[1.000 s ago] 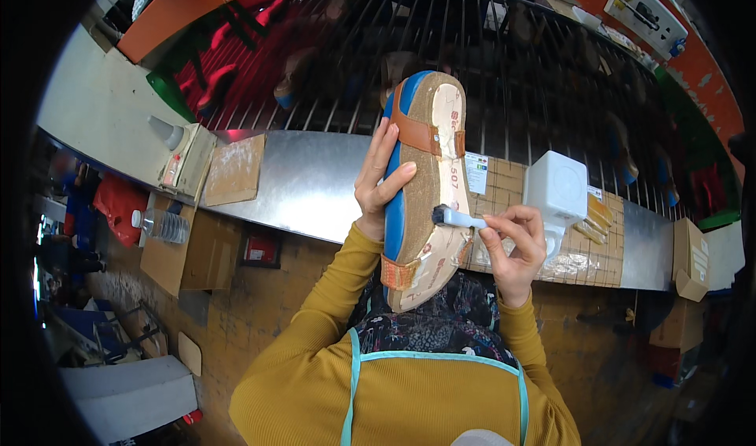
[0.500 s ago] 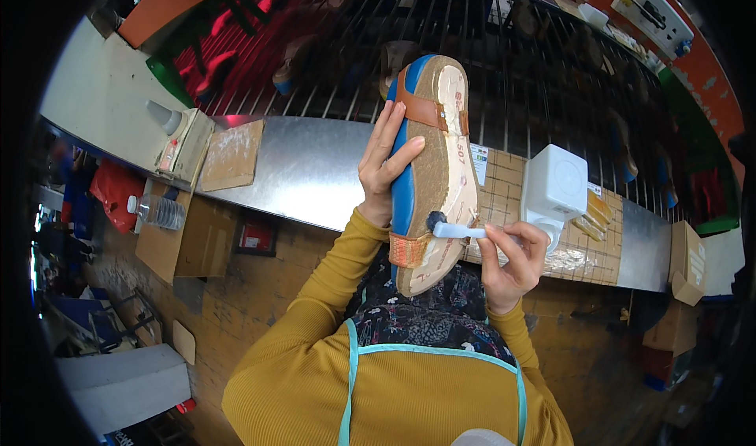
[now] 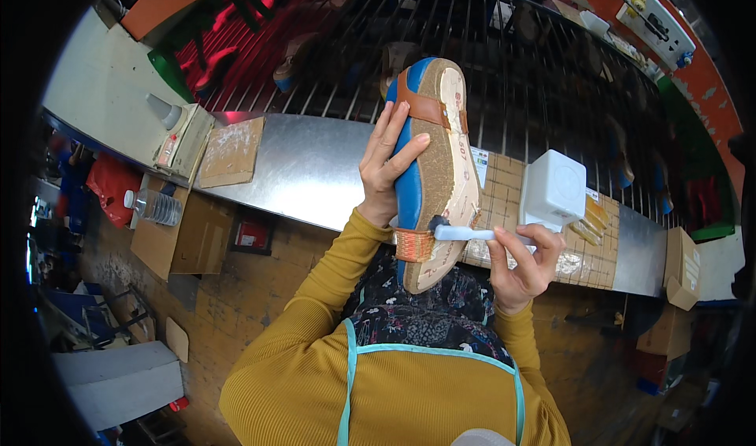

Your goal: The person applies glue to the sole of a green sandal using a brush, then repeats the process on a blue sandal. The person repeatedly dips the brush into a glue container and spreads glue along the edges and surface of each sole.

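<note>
My left hand (image 3: 386, 162) is wrapped round a sandal (image 3: 431, 170) and holds it up with its sole side facing me. The sandal has a blue last or lining along its left side, a cork-brown edge, a pale underside and brown straps folded over. Between the thumb and fingers of my right hand (image 3: 524, 265) is a small brush (image 3: 466, 233) with a light blue-white handle. Its dark bristle tip touches the sandal's edge just above the lower woven strap (image 3: 414, 246). A white container (image 3: 554, 187) stands on the cardboard behind my right hand.
Ahead runs a rack of metal bars (image 3: 358, 76) carrying several shoes, with a red glow at its left. A metal ledge (image 3: 303, 166) borders it, holding a cardboard piece (image 3: 231, 153) and gridded cardboard (image 3: 504, 182). A plastic bottle (image 3: 157, 207) lies at left; a carton (image 3: 682, 266) sits at right.
The brush and my right hand have shifted slightly right and down, with the bristles still at the sandal's edge. The sandal has turned a little in my left hand.
</note>
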`<control>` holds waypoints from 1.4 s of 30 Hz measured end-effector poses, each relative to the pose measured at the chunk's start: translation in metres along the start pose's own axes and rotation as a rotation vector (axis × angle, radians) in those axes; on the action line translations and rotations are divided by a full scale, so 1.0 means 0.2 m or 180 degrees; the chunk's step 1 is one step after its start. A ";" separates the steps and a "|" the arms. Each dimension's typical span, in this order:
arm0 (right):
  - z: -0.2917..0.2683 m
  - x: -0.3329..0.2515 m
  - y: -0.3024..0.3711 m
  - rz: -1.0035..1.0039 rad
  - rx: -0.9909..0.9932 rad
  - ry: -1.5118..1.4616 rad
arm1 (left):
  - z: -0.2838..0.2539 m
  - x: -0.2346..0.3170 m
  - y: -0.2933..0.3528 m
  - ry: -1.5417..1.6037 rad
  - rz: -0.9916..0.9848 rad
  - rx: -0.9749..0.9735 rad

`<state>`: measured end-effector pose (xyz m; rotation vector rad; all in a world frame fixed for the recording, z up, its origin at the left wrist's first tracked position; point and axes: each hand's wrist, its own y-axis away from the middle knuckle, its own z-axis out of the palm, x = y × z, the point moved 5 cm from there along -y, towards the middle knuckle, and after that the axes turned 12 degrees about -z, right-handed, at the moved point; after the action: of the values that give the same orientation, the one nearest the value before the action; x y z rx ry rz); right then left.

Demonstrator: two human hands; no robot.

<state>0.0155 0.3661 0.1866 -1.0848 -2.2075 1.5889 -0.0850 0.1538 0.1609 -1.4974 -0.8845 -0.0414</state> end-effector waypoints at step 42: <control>0.06 0.09 0.11 0.1643 0.0038 -0.0628 | 0.05 -0.04 0.12 -0.0763 -0.0414 -0.0199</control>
<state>0.0066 0.3724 0.1579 -1.6603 -2.1399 1.9781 -0.0827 0.1614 0.1341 -1.5217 -1.1825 0.0156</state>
